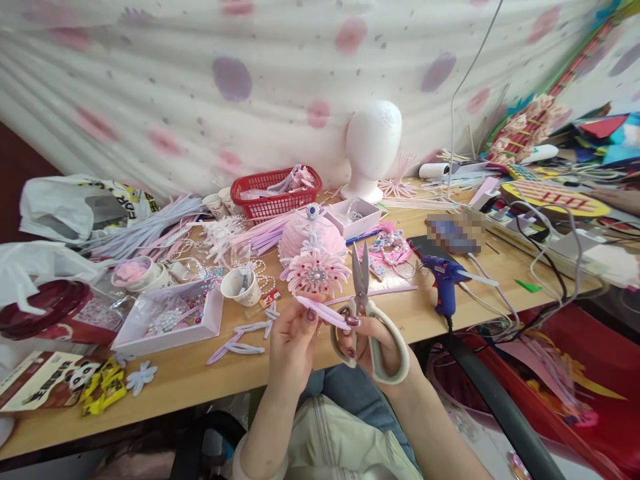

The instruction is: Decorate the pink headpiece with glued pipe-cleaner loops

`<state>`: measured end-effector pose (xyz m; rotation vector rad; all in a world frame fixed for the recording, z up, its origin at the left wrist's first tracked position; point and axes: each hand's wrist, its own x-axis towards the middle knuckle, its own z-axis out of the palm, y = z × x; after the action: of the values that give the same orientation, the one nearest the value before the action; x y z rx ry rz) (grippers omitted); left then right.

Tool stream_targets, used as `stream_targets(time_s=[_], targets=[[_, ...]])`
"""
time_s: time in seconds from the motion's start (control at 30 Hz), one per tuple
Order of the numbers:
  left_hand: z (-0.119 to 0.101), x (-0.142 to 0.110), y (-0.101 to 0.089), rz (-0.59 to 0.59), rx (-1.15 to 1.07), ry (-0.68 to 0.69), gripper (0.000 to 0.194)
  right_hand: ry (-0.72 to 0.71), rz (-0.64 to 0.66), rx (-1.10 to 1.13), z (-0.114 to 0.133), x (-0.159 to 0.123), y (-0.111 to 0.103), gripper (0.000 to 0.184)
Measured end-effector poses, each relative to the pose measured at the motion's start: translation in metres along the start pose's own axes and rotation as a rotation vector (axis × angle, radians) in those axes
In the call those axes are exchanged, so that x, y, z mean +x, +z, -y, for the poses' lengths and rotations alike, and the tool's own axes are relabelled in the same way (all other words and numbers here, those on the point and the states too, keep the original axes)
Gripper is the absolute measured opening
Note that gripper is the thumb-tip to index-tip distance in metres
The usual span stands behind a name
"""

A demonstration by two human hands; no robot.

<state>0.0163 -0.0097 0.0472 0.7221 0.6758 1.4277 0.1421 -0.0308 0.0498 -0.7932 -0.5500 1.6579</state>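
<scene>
My left hand [293, 340] pinches one end of a folded lilac pipe cleaner [325, 313] above the table's front edge. The fingertips of my right hand [373, 343] hold its other end. Looped on the same right hand are scissors [361, 280] with cream handles, their blades slightly apart and pointing up. Just beyond the hands sits a pink yarn ball [313, 240] with a pink pipe-cleaner flower [316, 275] on its front and a blue gem on top. Several bent lilac pipe-cleaner pieces [243, 340] lie to the left of my left hand.
A blue glue gun [447, 283] with its cord stands at right. Behind are a white foam head [373, 150] and a red basket [275, 193]. At left lie a bead box [167, 320], a paper cup [241, 287] and pipe-cleaner bundles [145, 227]. A power strip [545, 247] trails cables.
</scene>
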Motion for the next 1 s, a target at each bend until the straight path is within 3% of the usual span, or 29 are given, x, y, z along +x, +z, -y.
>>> stream_targets(time_s=[0.07, 0.17, 0.27, 0.43, 0.53, 1.0], targets=[[-0.001, 0.002, -0.003, 0.061, -0.042, -0.019, 0.028, 0.063, 0.093, 0.028, -0.001, 0.001, 0.0, 0.036], [-0.006, 0.007, -0.004, 0.025, -0.143, -0.066, 0.027, 0.033, 0.224, -0.099, -0.009, 0.0, -0.008, 0.047], [-0.013, 0.01, -0.002, -0.047, -0.137, -0.046, 0.025, -0.069, 0.215, -0.346, -0.018, -0.006, -0.018, 0.046], [-0.023, 0.01, 0.004, -0.131, -0.092, 0.007, 0.026, -0.063, 0.211, -0.707, -0.021, -0.019, -0.027, 0.055], [-0.024, 0.008, 0.007, -0.16, -0.094, -0.002, 0.031, -0.135, 0.239, -0.856, -0.02, -0.021, -0.026, 0.043], [-0.018, 0.009, 0.011, -0.154, -0.13, -0.037, 0.04, -0.095, 0.188, -0.933, -0.013, -0.018, -0.037, 0.048]])
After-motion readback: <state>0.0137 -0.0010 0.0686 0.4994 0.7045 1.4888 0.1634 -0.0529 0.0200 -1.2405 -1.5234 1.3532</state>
